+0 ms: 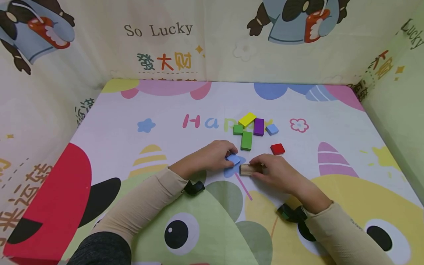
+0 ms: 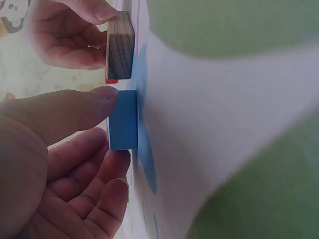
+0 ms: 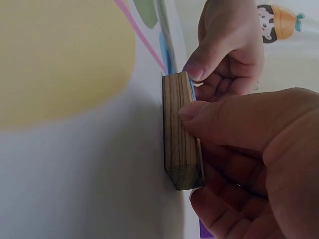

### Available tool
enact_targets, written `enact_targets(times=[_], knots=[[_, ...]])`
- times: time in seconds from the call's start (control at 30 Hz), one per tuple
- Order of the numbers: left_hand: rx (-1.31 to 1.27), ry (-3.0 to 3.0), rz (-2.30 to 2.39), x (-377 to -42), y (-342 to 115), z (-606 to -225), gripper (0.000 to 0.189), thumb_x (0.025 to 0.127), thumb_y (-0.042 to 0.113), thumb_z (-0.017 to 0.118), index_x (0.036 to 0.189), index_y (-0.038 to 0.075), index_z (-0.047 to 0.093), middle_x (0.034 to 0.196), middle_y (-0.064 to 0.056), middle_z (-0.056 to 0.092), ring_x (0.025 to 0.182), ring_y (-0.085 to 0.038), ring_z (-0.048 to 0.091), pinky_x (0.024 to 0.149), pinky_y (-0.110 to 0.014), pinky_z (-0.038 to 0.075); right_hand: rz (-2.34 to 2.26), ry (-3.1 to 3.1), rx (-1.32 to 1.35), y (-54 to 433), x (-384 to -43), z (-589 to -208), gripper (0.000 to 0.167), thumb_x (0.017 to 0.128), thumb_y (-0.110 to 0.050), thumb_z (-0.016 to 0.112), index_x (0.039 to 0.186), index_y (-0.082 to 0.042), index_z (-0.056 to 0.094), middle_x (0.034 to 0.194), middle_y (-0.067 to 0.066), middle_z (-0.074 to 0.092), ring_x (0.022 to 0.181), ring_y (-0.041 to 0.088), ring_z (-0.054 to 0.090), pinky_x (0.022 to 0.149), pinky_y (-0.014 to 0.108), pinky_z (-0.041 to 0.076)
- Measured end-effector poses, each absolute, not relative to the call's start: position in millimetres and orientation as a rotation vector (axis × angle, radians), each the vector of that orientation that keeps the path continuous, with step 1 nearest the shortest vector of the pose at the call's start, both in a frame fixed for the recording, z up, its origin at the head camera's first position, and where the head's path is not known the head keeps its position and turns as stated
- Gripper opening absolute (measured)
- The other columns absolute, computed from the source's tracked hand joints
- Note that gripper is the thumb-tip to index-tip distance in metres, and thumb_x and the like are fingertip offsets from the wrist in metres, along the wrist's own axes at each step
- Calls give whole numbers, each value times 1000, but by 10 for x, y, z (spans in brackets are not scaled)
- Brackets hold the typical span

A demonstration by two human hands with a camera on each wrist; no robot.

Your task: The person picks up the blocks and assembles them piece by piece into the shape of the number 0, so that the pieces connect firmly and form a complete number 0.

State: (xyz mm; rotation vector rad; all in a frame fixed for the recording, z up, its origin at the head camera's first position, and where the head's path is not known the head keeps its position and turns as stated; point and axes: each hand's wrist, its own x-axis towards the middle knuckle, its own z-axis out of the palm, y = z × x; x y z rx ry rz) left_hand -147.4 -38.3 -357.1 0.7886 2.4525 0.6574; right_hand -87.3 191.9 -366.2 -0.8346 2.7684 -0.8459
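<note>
My left hand (image 1: pixel 216 155) pinches a light blue block (image 1: pixel 233 159) between thumb and fingers, low over the printed mat. In the left wrist view the thumb lies on one end of this blue block (image 2: pixel 122 120), with the fingertips at its other end. To the right, my right hand (image 1: pixel 276 171) grips a brown wood-grained block (image 1: pixel 246 170), thumb along its near long side. The right wrist view shows that wooden block (image 3: pixel 178 127) lengthwise, right at the mat. A narrow gap separates the two held blocks in the left wrist view.
Beyond the hands lie a yellow block (image 1: pixel 247 119), a purple block (image 1: pixel 259 127), a small green block (image 1: pixel 237 129), a longer green block (image 1: pixel 246 141) and another blue block (image 1: pixel 272 129). Nearer my right hand is a red block (image 1: pixel 277 149). Printed curtains (image 1: pixel 225 59) surround the table.
</note>
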Motion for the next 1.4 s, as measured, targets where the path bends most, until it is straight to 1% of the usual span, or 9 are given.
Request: enact_targets(times=[0.4, 0.77, 0.93, 1.4], knots=[[766, 2458, 654, -1486, -410, -3557, 42, 93, 19, 73, 132, 6, 62, 113, -3, 62, 100, -16, 55, 90, -25, 48, -803, 2773, -872, 1835, -916, -3679, 33, 85, -11, 81, 114, -3, 69, 100, 2, 67, 85, 17, 57, 81, 39, 53], [759, 2460, 659, -1502, -413, -3569, 42, 94, 19, 73, 132, 6, 62, 113, -3, 62, 98, -16, 55, 90, -25, 48, -764, 2773, -873, 1784, -958, -3661, 32, 85, -11, 80, 114, -3, 69, 101, 4, 67, 87, 19, 57, 84, 41, 53], [766, 2467, 652, -1507, -410, -3576, 42, 94, 19, 73, 132, 6, 62, 115, -3, 63, 99, -16, 55, 90, -25, 48, -757, 2781, -884, 1780, -968, -3656, 31, 85, -10, 80, 113, -3, 69, 101, 4, 68, 86, 19, 58, 83, 41, 53], [771, 2481, 650, -1534, -415, -3583, 39, 94, 19, 72, 129, 5, 63, 113, -4, 63, 98, -17, 55, 89, -26, 48, -777, 2784, -881, 1766, -997, -3670, 30, 86, -11, 80, 113, -3, 69, 99, 3, 67, 85, 19, 56, 81, 39, 52]])
